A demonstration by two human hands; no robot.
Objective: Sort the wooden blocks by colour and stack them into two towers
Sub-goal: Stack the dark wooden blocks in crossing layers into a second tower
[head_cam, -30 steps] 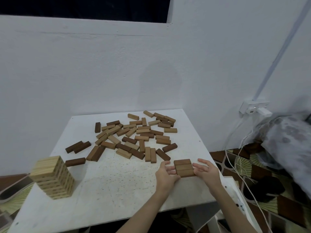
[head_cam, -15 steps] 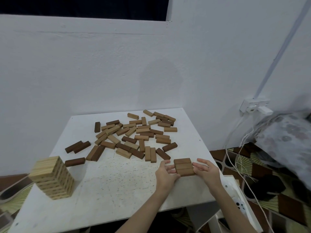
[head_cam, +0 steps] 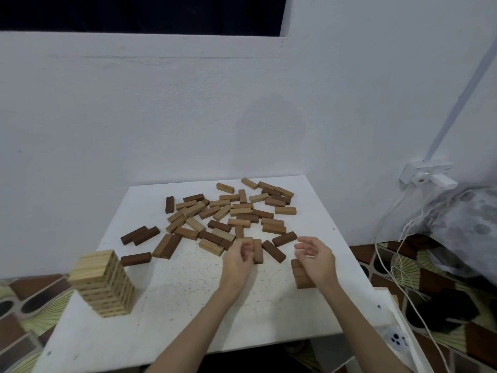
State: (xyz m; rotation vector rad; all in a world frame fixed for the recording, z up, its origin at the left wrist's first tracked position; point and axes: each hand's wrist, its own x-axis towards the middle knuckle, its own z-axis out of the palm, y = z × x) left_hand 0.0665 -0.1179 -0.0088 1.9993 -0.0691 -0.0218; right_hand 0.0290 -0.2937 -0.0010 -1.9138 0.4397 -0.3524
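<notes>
**Brown blocks laid flat at the table's near right; both hands raised over them**

A small layer of brown blocks (head_cam: 300,275) is seen lying flat near the right front edge of the white table (head_cam: 188,313), partly covered by the right hand (head_cam: 316,258). Their long axes run across the table, left to right, and they are set side by side, touching. How many lie there cannot be told, since the wrist hides part of them.

The right hand is held just above this layer, fingers loosely curled and nothing gripped. The left hand (head_cam: 238,261) is blurred; its fingers are curled near an upright-looking mid-brown block (head_cam: 257,251) whose long axis points away from the person, but whether that block is pinched cannot be told.

Beyond the hands, loose blocks (head_cam: 236,211) in dark and light brown are scattered flat over the far half of the table, pointing every way. A pair of dark blocks (head_cam: 139,235) lies apart on the left, slanted.

At the near left corner a tower of pale blocks (head_cam: 103,284) stands upright, its layers crossed.

No writing or labels can be read on any block.

A wall socket (head_cam: 426,176) with white cables (head_cam: 390,238) is mounted to the right.
</notes>
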